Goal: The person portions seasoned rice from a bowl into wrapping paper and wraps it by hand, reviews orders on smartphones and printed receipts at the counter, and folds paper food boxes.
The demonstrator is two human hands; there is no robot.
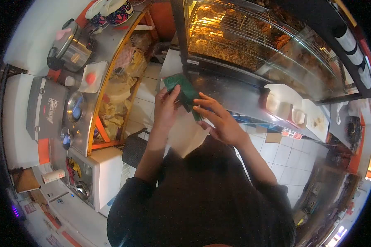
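A piece of green and cream paper packaging [187,133] is held up in front of my dark-clothed body, its green part uppermost and its pale part hanging below. My left hand [167,106] grips the upper left side, with the thumb lying on the green face. On the opposite side, my right hand [221,123] has its bent fingers and thumb at the edge of the packaging. Whether the pale part is one piece with the green part cannot be made out.
A lit glass display case [235,41] with food on racks stands ahead, above a metal counter [224,88]. White takeaway boxes [282,105] sit to the right. On the left are a metal pot [76,51], a shelf of yellowish paper [119,86] and a stove [88,177].
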